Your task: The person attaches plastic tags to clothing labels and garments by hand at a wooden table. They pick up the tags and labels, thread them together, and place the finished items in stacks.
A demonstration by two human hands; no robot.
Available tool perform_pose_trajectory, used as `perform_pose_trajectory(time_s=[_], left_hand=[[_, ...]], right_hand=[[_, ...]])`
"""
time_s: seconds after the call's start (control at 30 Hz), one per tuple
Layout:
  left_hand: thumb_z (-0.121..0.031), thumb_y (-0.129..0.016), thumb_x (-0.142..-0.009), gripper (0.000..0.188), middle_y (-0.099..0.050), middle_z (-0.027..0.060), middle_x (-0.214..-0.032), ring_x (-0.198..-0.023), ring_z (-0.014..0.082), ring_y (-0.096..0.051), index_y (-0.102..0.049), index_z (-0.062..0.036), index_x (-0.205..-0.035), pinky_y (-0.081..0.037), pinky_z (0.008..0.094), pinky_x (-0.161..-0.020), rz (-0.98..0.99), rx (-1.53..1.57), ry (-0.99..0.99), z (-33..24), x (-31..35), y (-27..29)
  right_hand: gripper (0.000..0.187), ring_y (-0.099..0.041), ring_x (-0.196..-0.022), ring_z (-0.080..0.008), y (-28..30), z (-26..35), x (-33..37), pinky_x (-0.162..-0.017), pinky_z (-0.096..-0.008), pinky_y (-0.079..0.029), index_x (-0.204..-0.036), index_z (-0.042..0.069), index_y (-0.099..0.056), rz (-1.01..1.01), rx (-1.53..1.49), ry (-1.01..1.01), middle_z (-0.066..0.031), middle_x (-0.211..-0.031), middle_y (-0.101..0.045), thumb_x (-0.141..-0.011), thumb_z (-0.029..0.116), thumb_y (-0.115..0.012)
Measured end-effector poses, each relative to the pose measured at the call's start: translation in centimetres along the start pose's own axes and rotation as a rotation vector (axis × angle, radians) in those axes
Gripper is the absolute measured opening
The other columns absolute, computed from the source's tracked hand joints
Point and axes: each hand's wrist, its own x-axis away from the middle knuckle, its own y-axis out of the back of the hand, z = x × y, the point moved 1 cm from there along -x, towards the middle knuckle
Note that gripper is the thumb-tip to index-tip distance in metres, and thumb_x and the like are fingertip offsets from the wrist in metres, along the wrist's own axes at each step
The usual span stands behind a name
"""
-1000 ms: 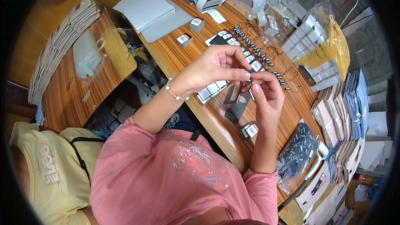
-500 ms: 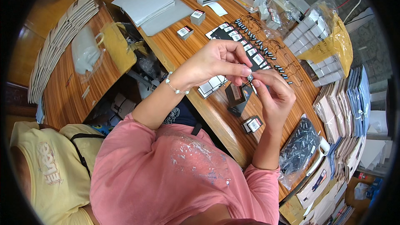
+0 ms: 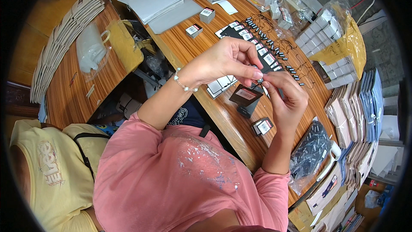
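My left hand [image 3: 240, 62], wearing a beaded bracelet [image 3: 183, 81], is closed in a pinch, thumb against forefinger. Close against it, my right hand [image 3: 286, 94] is pinched too. Between the fingertips is the small dark end of a hang tag string [image 3: 259, 82], partly covered by the fingers. Just below hangs a black hang tag [image 3: 245, 96] with a label on it. A dark card [image 3: 249, 109] shows beneath that tag. On the table, a small stack of labelled tags [image 3: 262, 126] lies near my right wrist.
Rows of black tags with white labels [image 3: 246, 35] and dark strings [image 3: 268, 38] lie beyond my hands. A clear bag of black string fasteners [image 3: 310, 150] rests at right. Folded garments [image 3: 343, 107] stand along the right edge. Someone in a yellow shirt [image 3: 47, 167] is at left.
The hanging black tag has turned, so its label faces up more clearly. Both hands stay close together in the pinch, with only slight finger movement. The whole view has shifted a little.
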Motion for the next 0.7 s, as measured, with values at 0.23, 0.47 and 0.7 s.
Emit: perform_pose_trajectory(time_s=[0.23, 0.47, 0.7], left_hand=[[-0.001, -0.066, -0.072, 0.015, -0.061, 0.0085, -0.073, -0.061, 0.0111, -0.060, -0.055, 0.0019, -0.081, -0.050, 0.0210, -0.056, -0.003, -0.009, -0.014, -0.25, -0.03, -0.27], [-0.001, -0.066, -0.072, 0.015, -0.061, 0.0085, -0.074, -0.061, 0.0110, -0.059, -0.055, 0.0019, -0.081, -0.050, 0.0211, -0.056, -0.010, -0.029, -0.010, -0.24, -0.09, -0.17], [-0.002, -0.066, -0.072, 0.015, -0.061, 0.0083, -0.074, -0.061, 0.0107, -0.059, -0.055, 0.0014, -0.081, -0.049, 0.0202, -0.056, -0.015, -0.016, -0.011, -0.01, -0.08, -0.02]], right_hand=[[0.010, -0.058, -0.068, -0.0183, 0.01, 0.58, 0.04, -0.059, -0.0251, -0.045, -0.075, -0.003, -0.062, -0.032, 0.039, 0.010, -0.0101, -0.072, -0.061, -0.067, -0.008, -0.063], [0.014, -0.058, -0.068, -0.0185, -0.19, 0.54, 0.14, -0.059, -0.0249, -0.044, -0.075, -0.002, -0.061, -0.050, 0.062, 0.034, -0.0099, -0.072, -0.061, -0.066, -0.012, -0.060], [0.015, -0.058, -0.068, -0.0192, -0.36, 0.31, 0.04, -0.060, -0.0254, -0.045, -0.076, -0.002, -0.060, -0.048, 0.077, 0.054, -0.0100, -0.072, -0.060, -0.065, -0.013, -0.059]])
